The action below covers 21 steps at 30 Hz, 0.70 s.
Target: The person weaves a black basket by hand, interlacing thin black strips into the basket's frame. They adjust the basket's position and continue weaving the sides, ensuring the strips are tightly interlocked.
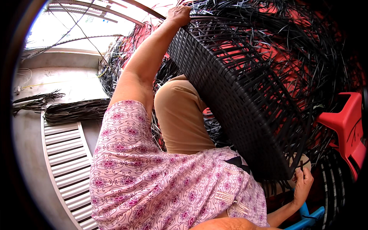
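A long, box-shaped black woven wicker piece point(230, 92) lies slanted across my lap, its tight weave facing me. Many loose flat strips stick out from its far right side. At its upper far end my left hand point(179, 16) is closed over the corner, arm stretched out. Down at the near right corner, my right hand point(304, 180) has its fingers curled and pinched against the edge, among strip ends. Whether a single strip sits between those fingertips is too small to tell. My bent knee point(180, 111) in tan trousers is beside the woven side.
Tangled black strips point(306, 42) cover the red floor beyond the piece. A red plastic stool point(347, 122) stands at the right, and part of a blue plastic seat point(312, 218) shows below it. On the left, a bundle of black strips point(76, 110) rests by a white slatted panel point(67, 153).
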{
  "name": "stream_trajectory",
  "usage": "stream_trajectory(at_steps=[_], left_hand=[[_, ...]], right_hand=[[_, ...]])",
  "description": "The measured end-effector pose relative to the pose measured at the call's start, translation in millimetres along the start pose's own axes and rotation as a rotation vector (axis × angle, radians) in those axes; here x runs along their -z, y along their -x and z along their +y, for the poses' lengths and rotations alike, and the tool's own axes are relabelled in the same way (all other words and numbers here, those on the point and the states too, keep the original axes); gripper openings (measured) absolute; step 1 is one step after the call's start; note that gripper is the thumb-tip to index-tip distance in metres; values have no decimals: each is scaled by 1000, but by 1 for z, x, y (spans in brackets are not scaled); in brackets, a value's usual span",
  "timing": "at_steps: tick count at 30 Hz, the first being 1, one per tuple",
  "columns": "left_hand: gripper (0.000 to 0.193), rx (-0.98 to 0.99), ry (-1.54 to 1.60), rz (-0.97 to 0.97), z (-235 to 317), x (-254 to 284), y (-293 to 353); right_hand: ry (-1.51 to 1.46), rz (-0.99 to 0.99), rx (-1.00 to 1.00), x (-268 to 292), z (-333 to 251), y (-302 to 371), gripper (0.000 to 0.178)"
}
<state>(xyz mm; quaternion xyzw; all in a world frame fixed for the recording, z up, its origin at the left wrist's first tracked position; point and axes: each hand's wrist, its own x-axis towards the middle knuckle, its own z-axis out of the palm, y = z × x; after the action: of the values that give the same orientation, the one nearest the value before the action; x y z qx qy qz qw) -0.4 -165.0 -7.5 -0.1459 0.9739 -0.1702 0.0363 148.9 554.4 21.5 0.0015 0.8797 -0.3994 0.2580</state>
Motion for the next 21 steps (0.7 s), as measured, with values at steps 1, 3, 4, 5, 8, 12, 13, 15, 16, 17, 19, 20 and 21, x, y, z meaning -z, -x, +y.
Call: stream_trajectory(at_steps=[1, 3, 4, 5, 8, 12, 13, 15, 16, 17, 19, 20, 21], left_hand=[[27, 21, 5, -22, -1, -2, 0], [27, 60, 32, -51, -3, -6, -3], [27, 78, 54, -58, -2, -9, -5], [27, 96, 75, -65, -1, -10, -6], [27, 168, 78, 33, -11, -35, -12], [28, 197, 70, 38, -2, -32, -12], [28, 220, 54, 38, -5, -38, -16], [30, 258, 57, -6, -3, -38, -19], [30, 271, 58, -1, 0, -36, -20], [30, 284, 58, 4, 3, -36, -22], [30, 310, 44, 3, 8, -29, -18], [30, 303, 30, -1, 9, -31, -19], [30, 300, 11, -3, 7, -32, -19]], right_hand=[[-2, -4, -7, 0, -1, 0, 29], [-5, -10, -19, -1, -6, 0, 30], [-13, -4, -30, -1, -5, 0, 31], [-21, 3, -41, -2, -3, 1, 31], [-48, -4, -48, -1, 0, 0, 29], [-45, -8, -46, -1, 2, 0, 28], [-47, -15, -43, 0, 3, -1, 28], [-49, -24, -45, 0, 4, -1, 28], [-52, -11, -43, -1, 3, 0, 28], [-55, 3, -42, -2, 2, 0, 28], [-63, 12, -43, -4, 0, 1, 27], [-66, 12, -48, -4, 0, 2, 27], [-72, 10, -48, -4, 0, 1, 27]])
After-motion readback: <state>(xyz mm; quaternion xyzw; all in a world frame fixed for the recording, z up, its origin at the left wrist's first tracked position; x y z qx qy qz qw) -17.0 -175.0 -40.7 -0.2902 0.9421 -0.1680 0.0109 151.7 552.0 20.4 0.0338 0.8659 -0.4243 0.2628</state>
